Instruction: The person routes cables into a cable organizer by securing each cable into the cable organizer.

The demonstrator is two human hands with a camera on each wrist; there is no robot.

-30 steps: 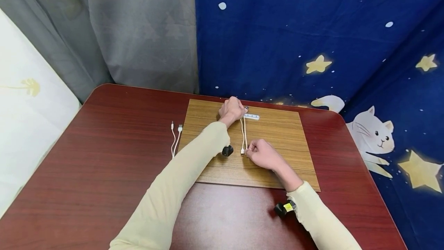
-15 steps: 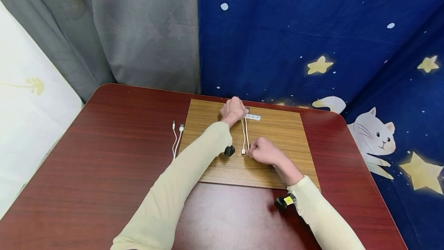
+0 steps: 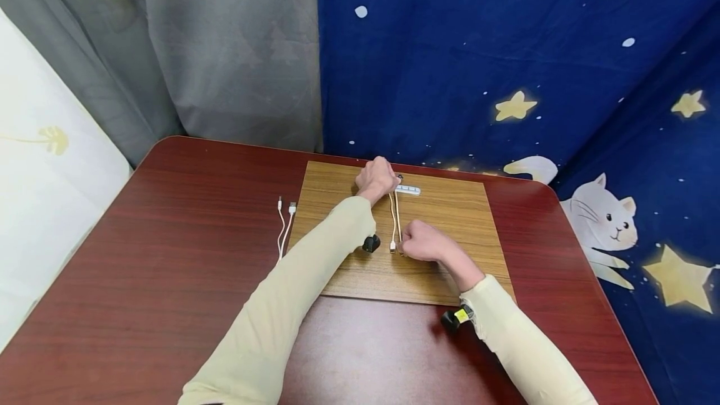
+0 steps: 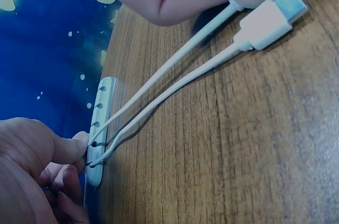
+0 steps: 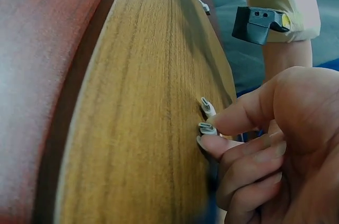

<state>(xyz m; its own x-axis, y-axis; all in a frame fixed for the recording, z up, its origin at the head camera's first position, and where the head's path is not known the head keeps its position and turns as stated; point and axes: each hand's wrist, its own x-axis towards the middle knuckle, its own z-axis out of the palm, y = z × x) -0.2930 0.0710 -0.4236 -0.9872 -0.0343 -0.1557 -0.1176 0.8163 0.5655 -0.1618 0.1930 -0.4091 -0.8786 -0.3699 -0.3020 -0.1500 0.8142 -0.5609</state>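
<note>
A white cable clip [image 4: 103, 107] with several slots lies along the far edge of the wooden board [image 3: 450, 217]. Two white cables run from its end slots over the board. My left hand [image 3: 375, 175] is at the clip's left end, with thumb and finger pinching a cable just behind it. Nearer to me, my right hand [image 3: 424, 242] pinches one cable's plug [image 5: 207, 130] between thumb and index finger, holding that cable fairly straight. Beside it rests the free cable's plug [image 4: 265, 25]. The cables' far ends are mostly hidden by my left hand.
Two more white cable ends with plugs [image 3: 292, 208] lie on the red-brown table [image 3: 169, 267], left of the board; my left sleeve hides the rest of them. Curtains [image 3: 461, 67] hang close behind the table's far edge.
My right hand has turned slightly, its knuckles now covering the pinched plug in the head view. My left hand stays at the clip.
</note>
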